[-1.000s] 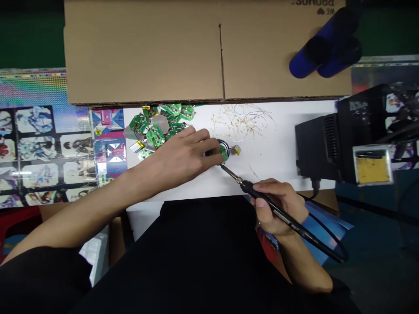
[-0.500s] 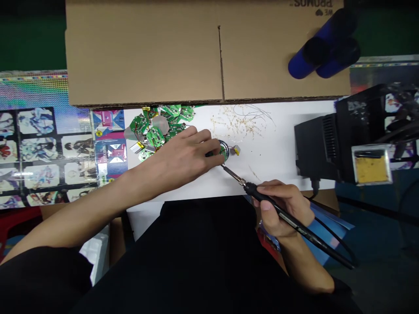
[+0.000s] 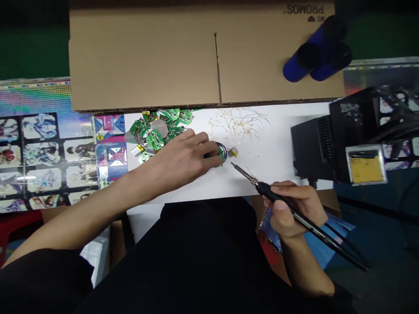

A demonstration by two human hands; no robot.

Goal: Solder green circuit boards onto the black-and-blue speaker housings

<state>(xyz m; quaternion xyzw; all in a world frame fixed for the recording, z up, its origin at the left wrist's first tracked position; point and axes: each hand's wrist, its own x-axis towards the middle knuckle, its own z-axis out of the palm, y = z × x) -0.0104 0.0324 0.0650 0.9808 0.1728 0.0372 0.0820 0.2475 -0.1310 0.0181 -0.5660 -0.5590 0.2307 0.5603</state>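
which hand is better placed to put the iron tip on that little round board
Right, most likely. The right hand holds the soldering iron, whose tip points at the round board with a small gap between. The left hand is busy gripping that board on the white sheet.

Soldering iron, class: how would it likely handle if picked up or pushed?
Probably stiff and light: the right hand holds the soldering iron like a pen. Its slim round barrel might roll; the trailing cord could drag it.
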